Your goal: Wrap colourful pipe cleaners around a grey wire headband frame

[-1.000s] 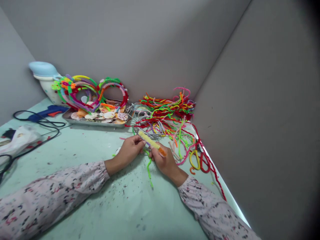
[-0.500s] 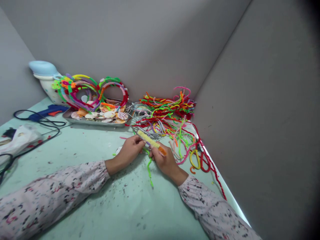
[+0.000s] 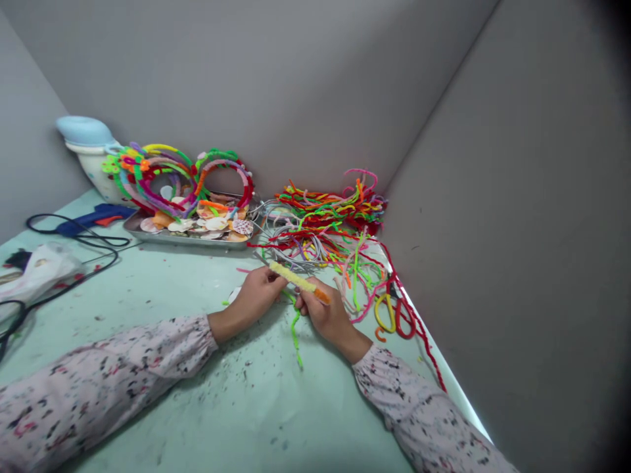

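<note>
Both my hands hold a thick yellow chenille-wrapped stick (image 3: 296, 280) over the mint-green table, with an orange tip (image 3: 322, 296) at its right end. My left hand (image 3: 259, 295) grips it near the left end, and my right hand (image 3: 324, 310) pinches it by the orange tip. Below them, a green pipe cleaner (image 3: 294, 332) hangs down to the table. A tangle of grey wire bands (image 3: 290, 257) lies just beyond my hands. Part of the stick is hidden by my fingers.
Beyond lie a heap of multicoloured pipe cleaners (image 3: 330, 213), pipe-cleaner-covered headbands (image 3: 170, 177) and a metal tray of seashells (image 3: 187, 238). To the left are a blue hot glue gun (image 3: 93, 220) with its black cord and a white plastic bag (image 3: 42, 272). Grey walls bound the table.
The yellow stick has tilted slightly flatter between my hands, its left end lower. The whole scene sits slightly higher in view. My grip has not visibly changed.
</note>
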### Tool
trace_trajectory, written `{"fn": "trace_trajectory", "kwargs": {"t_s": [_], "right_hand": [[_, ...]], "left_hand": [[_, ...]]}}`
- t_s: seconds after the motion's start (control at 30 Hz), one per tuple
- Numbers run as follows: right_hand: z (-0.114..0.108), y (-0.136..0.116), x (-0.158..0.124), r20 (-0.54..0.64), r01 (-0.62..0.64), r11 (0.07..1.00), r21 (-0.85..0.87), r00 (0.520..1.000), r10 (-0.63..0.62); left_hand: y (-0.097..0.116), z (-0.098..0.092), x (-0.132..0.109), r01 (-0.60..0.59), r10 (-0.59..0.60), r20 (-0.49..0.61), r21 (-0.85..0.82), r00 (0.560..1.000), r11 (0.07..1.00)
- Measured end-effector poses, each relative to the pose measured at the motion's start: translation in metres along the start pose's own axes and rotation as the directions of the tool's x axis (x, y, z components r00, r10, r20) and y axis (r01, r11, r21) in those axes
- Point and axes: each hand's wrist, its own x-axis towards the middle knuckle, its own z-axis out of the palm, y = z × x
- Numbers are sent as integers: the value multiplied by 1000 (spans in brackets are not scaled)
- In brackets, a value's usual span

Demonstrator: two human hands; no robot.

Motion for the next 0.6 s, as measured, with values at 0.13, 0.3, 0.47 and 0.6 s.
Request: {"fn": "trace_trajectory", "kwargs": {"t_s": [0.13,0.3,0.47,0.6], "right_hand": [[1,0,0,1,51,988,-148,999,-52],[2,-1,-2,-5,147,951,-271,988,-154],[2,-2,-3,-3,154,945,-289,987,-162],[1,-2,-1,-43,115,971,-210,991,-126]], "left_hand": [[-2,0,1,-7,9,-37,41,999,999],[9,0,-2,-28,33,-53,90,998,996],[10,-2,-1,-7,8,-14,89,1000,996],[2,0,0,-12,13,-23,34,1000,999]]}}
